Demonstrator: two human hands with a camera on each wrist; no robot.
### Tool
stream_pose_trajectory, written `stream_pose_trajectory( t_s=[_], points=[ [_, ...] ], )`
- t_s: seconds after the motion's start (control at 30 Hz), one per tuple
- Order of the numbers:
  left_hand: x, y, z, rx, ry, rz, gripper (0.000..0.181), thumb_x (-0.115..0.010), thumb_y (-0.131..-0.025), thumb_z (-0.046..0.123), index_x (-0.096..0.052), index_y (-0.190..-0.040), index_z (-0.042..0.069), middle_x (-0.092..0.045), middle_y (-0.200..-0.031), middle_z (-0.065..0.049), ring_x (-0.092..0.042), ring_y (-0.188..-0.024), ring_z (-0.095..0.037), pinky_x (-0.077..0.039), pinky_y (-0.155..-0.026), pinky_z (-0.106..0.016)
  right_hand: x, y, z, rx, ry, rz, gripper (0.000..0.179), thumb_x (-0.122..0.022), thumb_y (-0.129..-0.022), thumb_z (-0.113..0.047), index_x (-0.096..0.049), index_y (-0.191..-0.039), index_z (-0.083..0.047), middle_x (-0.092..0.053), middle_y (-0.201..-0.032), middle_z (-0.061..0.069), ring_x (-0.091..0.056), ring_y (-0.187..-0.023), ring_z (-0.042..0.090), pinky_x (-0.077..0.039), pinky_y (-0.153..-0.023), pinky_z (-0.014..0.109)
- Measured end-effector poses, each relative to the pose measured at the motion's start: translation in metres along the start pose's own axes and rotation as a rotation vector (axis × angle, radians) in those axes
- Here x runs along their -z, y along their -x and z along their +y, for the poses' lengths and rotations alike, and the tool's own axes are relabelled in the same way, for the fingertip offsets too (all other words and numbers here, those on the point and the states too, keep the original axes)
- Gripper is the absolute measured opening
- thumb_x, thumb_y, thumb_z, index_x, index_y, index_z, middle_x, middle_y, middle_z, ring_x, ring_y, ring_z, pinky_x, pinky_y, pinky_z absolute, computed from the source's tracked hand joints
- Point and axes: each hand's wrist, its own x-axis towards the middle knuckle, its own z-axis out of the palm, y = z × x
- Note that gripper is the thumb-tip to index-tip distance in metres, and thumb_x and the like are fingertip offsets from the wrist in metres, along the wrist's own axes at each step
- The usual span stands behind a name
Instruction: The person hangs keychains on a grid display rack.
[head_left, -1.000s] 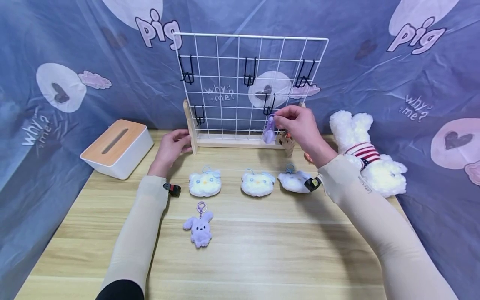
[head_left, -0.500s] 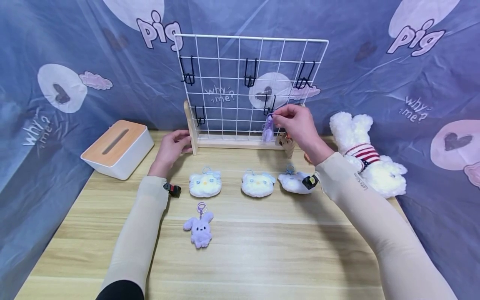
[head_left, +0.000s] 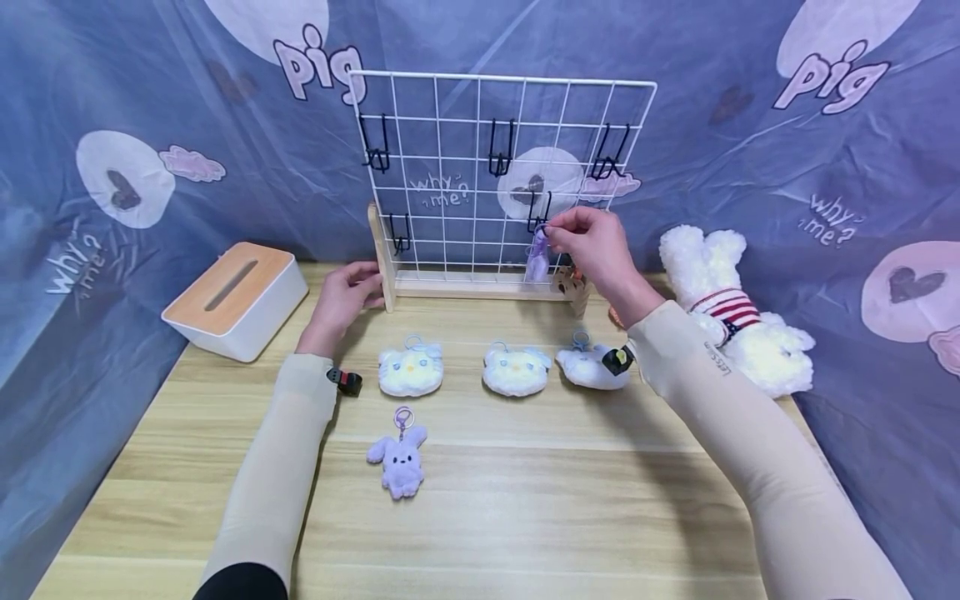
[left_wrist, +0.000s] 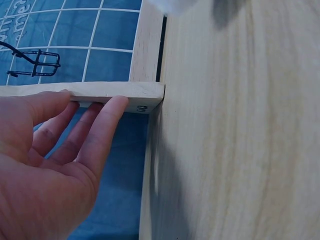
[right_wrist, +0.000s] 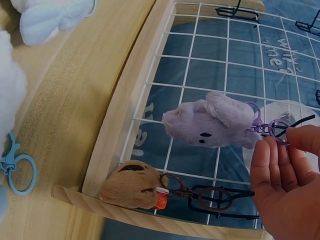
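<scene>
My right hand (head_left: pixel 596 242) pinches the metal ring of a purple plush keychain (right_wrist: pixel 210 120) between thumb and fingers. In the right wrist view the ring is at a black hook, and whether it is over the prong I cannot tell. The plush hangs in front of the white wire grid rack (head_left: pixel 457 133). My left hand (left_wrist: pixel 55 165) touches the rack's left wooden upright (left_wrist: pixel 120 90) with its fingertips, fingers fairly straight. Beside the purple plush, a brown plush keychain (right_wrist: pixel 131 185) hangs by its ring from another black hook.
Three white plush keychains (head_left: pixel 410 369) lie in a row on the wooden table (head_left: pixel 525 517). Nearer lies another purple bunny keychain (head_left: pixel 402 465). A tissue box (head_left: pixel 262 312) stands at the left, a white plush dog (head_left: pixel 738 333) at the right. Other black hooks (head_left: pixel 500 150) hang on the grid.
My right hand has shifted slightly with the purple keychain's ring, which stays at the hook; the plush has swung a little. My left hand stays on the upright.
</scene>
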Motion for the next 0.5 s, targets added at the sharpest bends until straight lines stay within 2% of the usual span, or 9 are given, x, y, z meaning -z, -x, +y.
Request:
stream_pose_trajectory(
  t_s=[0.17, 0.37, 0.5],
  points=[
    [0.0004, 0.0004, -0.0004, 0.001, 0.002, 0.000, 0.043, -0.062, -0.116, 0.012, -0.060, -0.156, -0.002, -0.063, -0.148, -0.029, -0.071, -0.126, -0.033, -0.069, -0.113, -0.042, -0.0012, -0.0027, -0.0004, 0.006, 0.017, 0.000, 0.019, -0.076, -0.107, -0.017, -0.080, -0.117, -0.001, -0.073, -0.085, -0.016, -0.075, -0.079, 0.006, -0.062, -0.072, 0.013],
    [0.0000, 0.0013, -0.0001, 0.003, 0.002, 0.005, 0.043, -0.062, -0.116, 0.012, -0.060, -0.156, -0.003, -0.063, -0.146, -0.028, -0.071, -0.126, -0.032, -0.069, -0.111, -0.040, -0.0028, -0.0049, 0.0002, 0.009, 0.033, 0.003, 0.017, -0.076, -0.107, -0.017, -0.080, -0.117, -0.003, -0.074, -0.088, -0.014, -0.080, -0.087, 0.018, -0.063, -0.074, 0.013],
    [0.0001, 0.0015, 0.0009, 0.003, -0.001, 0.005, 0.043, -0.062, -0.116, 0.012, -0.060, -0.156, -0.002, -0.063, -0.146, -0.027, -0.071, -0.126, -0.031, -0.070, -0.110, -0.039, -0.0037, -0.0052, 0.0005, 0.011, 0.031, 0.008, 0.015, -0.075, -0.108, -0.015, -0.080, -0.117, -0.004, -0.073, -0.090, -0.013, -0.080, -0.087, 0.016, -0.063, -0.074, 0.013]
  ],
)
